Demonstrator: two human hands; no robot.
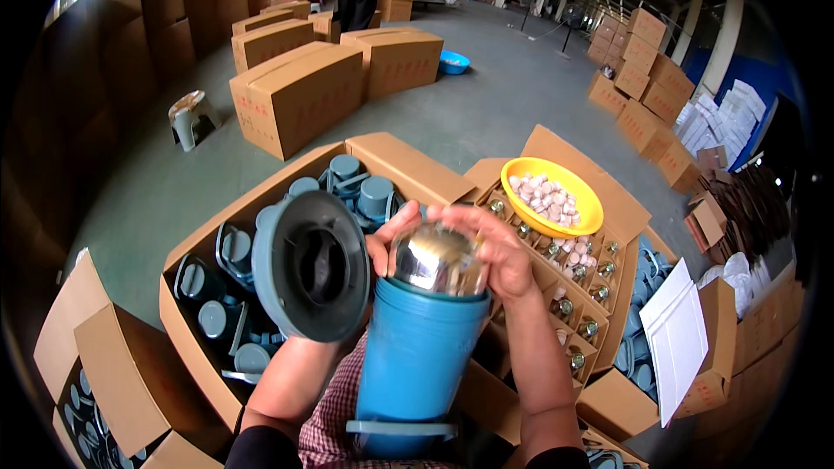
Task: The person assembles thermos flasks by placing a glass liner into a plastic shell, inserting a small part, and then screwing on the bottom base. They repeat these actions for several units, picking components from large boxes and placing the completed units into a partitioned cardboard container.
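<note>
Right grip (506,262) curls round the silver liner (437,260); left grip (388,236), we cannot tell. We'd keep it square to blue casing (420,352).

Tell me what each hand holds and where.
Right hand: silver dome, by its side. Left hand: touching the dome, apparently holding grey collar, grip hidden.

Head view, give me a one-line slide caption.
Left hand and right hand at a silver dome topping a blue container among open boxes.
</note>
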